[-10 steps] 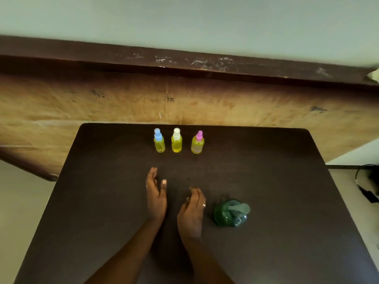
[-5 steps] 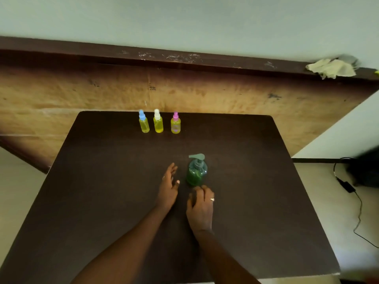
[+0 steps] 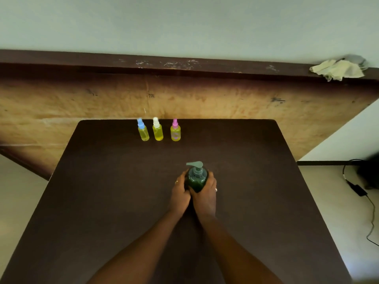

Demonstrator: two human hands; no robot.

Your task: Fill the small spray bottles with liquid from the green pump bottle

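Green translucent plastic pump bottle point(image 3: 196, 180), upright mid dark brown table point(image 3: 102, 201) — filling apparently not begun.
Left hand point(image 3: 180, 193) and right hand point(image 3: 206, 196) grip its sides; three small yellow spray bottles point(image 3: 157, 130) stand capped at the far edge, all left to fill.

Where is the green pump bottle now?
Head view: the pump bottle stands on the table, gripped between left hand and right hand, spray bottles behind it to the left.

A dark brown table point(image 3: 102, 201) stands before a worn wooden panel point(image 3: 225, 103). A crumpled pale cloth point(image 3: 338, 69) lies on its dark ledge point(image 3: 184, 66). A black adapter cable point(image 3: 371, 218) trails across the floor.
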